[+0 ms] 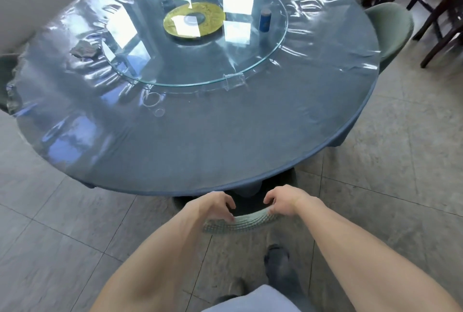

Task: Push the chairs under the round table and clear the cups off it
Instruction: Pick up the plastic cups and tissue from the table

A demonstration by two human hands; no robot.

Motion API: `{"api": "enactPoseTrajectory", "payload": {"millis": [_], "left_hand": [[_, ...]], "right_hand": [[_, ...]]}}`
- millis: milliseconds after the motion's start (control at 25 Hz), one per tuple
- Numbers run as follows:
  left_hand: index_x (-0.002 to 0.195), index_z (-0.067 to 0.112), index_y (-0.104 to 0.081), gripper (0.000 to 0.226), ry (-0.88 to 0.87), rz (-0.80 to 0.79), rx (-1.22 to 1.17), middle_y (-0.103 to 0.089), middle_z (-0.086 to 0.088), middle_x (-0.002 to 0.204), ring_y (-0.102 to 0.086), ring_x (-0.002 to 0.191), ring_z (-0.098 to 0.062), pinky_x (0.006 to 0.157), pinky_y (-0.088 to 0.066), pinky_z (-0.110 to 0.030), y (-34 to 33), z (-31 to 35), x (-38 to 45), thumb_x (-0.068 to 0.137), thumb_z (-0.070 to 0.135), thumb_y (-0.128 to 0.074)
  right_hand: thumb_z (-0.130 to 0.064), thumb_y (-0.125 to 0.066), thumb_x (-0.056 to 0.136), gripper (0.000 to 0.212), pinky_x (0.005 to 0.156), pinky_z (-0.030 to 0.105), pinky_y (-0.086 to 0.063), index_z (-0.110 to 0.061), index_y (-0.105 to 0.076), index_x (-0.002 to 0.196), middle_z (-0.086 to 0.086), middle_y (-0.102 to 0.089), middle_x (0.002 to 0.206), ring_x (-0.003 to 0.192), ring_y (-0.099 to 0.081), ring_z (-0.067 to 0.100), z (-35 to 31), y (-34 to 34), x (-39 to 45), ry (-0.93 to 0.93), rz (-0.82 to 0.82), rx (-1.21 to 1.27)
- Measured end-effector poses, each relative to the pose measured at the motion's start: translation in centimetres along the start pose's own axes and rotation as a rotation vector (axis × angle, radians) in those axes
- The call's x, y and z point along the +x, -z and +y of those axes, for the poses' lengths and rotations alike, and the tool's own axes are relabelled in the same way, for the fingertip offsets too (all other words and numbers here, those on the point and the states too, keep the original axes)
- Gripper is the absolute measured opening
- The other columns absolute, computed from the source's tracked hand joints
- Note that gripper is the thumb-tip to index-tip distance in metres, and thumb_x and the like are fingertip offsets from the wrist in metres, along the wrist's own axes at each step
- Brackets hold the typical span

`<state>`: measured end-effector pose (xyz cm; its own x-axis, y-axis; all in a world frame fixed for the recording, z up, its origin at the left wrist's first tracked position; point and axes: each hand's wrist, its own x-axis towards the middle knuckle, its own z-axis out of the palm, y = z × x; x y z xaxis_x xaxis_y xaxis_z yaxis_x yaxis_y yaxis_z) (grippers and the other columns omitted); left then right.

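Grey-blue round table, green woven-checked chair back, blue can.

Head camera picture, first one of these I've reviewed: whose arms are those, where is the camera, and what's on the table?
No machine here. A person wears the camera on the head, looking down at their own bare arms. The left hand and right hand rest on the top of a green chair back, its seat already under the round table. On its glass turntable stands a blue can. Two clear glass cups, one lying at the turntable's edge, the other nearer, are hard to see. Another green chair stands on the right.
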<state>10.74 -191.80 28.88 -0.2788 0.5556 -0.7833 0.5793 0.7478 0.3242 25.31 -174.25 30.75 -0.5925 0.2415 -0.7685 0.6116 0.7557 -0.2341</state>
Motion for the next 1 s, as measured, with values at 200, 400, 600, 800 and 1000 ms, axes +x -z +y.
{"api": "enactPoseTrajectory", "payload": {"millis": [200, 400, 600, 800, 1000], "left_hand": [[0.122, 0.029, -0.064, 0.051, 0.064, 0.107, -0.032, -0.065, 0.003, 0.12, -0.061, 0.11, -0.021, 0.097, -0.05, -0.037, 5.0, 1.8, 1.0, 0.074, 0.038, -0.077], [0.128, 0.022, -0.061, 0.053, 0.123, 0.209, -0.08, -0.065, 0.0, 0.123, -0.064, 0.107, -0.019, 0.091, -0.051, -0.028, 9.4, 3.7, 2.6, 0.078, 0.028, -0.078], [0.129, 0.028, -0.06, 0.054, 0.174, 0.343, -0.089, -0.063, 0.004, 0.127, -0.061, 0.112, -0.016, 0.096, -0.048, -0.028, 12.3, 3.8, 4.1, 0.078, 0.036, -0.076], [0.133, 0.031, -0.056, 0.055, 0.24, 0.434, -0.12, -0.059, 0.007, 0.133, -0.056, 0.121, -0.013, 0.096, -0.045, -0.026, 14.5, 1.5, 3.5, 0.081, 0.04, -0.072], [0.134, 0.034, -0.053, 0.056, 0.327, 0.493, -0.22, -0.055, 0.008, 0.135, -0.054, 0.119, -0.012, 0.092, -0.047, -0.03, 16.8, -4.5, 2.4, 0.081, 0.042, -0.069]], "right_hand": [[-0.041, -0.061, 0.087, 0.041, 0.103, 0.034, -0.045, -0.036, -0.06, 0.128, -0.004, -0.06, 0.133, 0.124, -0.055, 0.02, 2.6, 7.1, 1.1, 0.055, 0.114, -0.1], [-0.039, -0.056, 0.089, 0.038, 0.103, 0.033, -0.045, -0.038, -0.06, 0.127, -0.006, -0.058, 0.134, 0.124, -0.055, 0.019, 5.0, 13.8, 2.1, 0.064, 0.207, -0.122], [-0.035, -0.055, 0.089, 0.038, 0.099, 0.033, -0.046, -0.037, -0.06, 0.127, -0.004, -0.06, 0.133, 0.121, -0.057, 0.02, 6.1, 18.1, 4.1, 0.083, 0.266, -0.15], [-0.031, -0.052, 0.091, 0.039, 0.094, 0.032, -0.046, -0.036, -0.058, 0.129, -0.003, -0.06, 0.132, 0.119, -0.058, 0.022, 3.7, 20.6, 6.8, 0.118, 0.274, -0.188], [-0.028, -0.048, 0.091, 0.043, 0.09, 0.031, -0.045, -0.038, -0.054, 0.132, -0.003, -0.058, 0.133, 0.12, -0.057, 0.023, -2.5, 23.1, 10.5, 0.128, 0.334, -0.226]]}}
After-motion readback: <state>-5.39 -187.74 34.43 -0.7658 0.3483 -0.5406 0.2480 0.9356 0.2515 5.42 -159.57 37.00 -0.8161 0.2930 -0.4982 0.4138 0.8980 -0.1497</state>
